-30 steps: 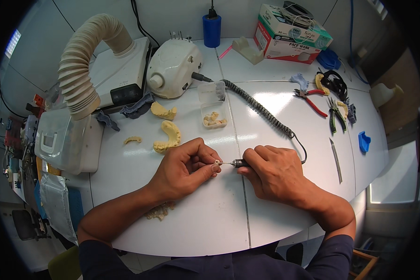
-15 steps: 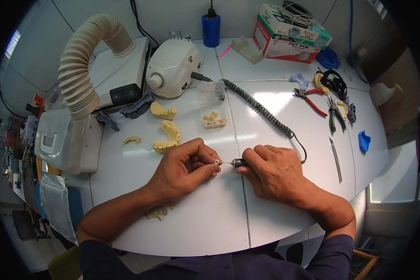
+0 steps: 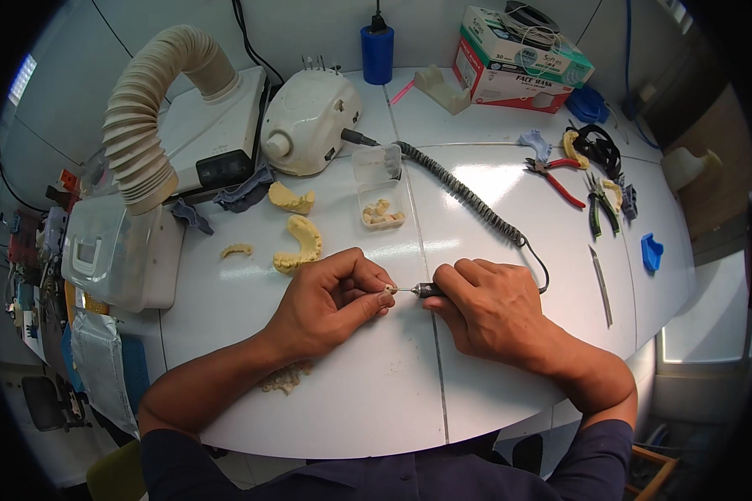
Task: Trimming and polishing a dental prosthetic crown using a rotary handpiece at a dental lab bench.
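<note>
Bench work at the fingertips. Your left hand (image 3: 326, 305) pinches a small pale piece (image 3: 389, 290) between thumb and fingers, above the front part of the counter (image 3: 376, 392). Your right hand (image 3: 495, 305) is closed around a black pen-shaped drill (image 3: 429, 290), its slim metal bit (image 3: 404, 290) pointing left and meeting the piece. The exact contact is hidden among your fingertips, and whether the bit spins cannot be told. A coiled cord (image 3: 464, 194) runs from the white machine (image 3: 311, 121) toward the drill. Beyond your hands stands an open clear box (image 3: 378, 164) with similar pale bits (image 3: 381, 215); a yellow tooth model (image 3: 301, 248) lies just beyond your left hand.

The step in hand appears to be working the piece with the bit. The next move seems to call for a firm pinch, light pressure and fingertips clear of the tip.
</note>
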{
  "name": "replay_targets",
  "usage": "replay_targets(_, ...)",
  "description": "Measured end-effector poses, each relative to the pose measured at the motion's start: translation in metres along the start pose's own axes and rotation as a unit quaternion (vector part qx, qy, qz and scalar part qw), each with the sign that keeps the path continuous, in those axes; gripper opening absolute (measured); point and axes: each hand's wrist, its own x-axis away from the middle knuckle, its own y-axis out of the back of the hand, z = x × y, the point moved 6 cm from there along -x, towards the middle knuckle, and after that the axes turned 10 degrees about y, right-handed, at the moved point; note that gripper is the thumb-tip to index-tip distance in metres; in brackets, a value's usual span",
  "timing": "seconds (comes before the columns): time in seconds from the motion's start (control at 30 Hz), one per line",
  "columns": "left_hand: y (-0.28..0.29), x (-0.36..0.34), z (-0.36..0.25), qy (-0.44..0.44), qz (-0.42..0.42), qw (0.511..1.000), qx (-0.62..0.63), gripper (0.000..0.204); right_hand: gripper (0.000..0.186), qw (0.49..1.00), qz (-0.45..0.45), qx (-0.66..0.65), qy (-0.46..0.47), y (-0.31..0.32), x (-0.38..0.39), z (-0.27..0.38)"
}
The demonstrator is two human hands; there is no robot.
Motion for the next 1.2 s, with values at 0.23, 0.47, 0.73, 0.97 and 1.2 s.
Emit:
replay_targets(0.23, 0.0007, 0.0, -0.0005, -0.003, 0.0, 1.0, 0.005, 0.013, 0.028, 1.0, 0.005, -0.006, -0.003, 0.0003, 0.0001, -0.0003)
replay_targets(0.47, 0.0005, -0.0006, 0.0005, 0.003, 0.006, 1.0, -0.002, 0.013, 0.029, 1.0, 0.006, -0.002, -0.006, -0.0006, 0.0008, -0.0007)
replay_targets(0.73, 0.0003, -0.0003, 0.001, 0.003, 0.009, 1.0, 0.005, 0.013, 0.029, 1.0, 0.01, -0.005, -0.009, -0.0005, 0.0005, -0.001)
replay_targets(0.97, 0.0005, -0.0008, 0.0017, 0.01, 0.012, 1.0, 0.005, 0.013, 0.029, 1.0, 0.018, -0.009, -0.01, 0.0, 0.0001, -0.0011)
replay_targets(1.2, 0.0001, 0.0002, 0.0014, 0.023, 0.01, 1.0, 0.015, 0.013, 0.029, 1.0, 0.016, -0.01, -0.006, 0.0004, 0.0004, -0.001)
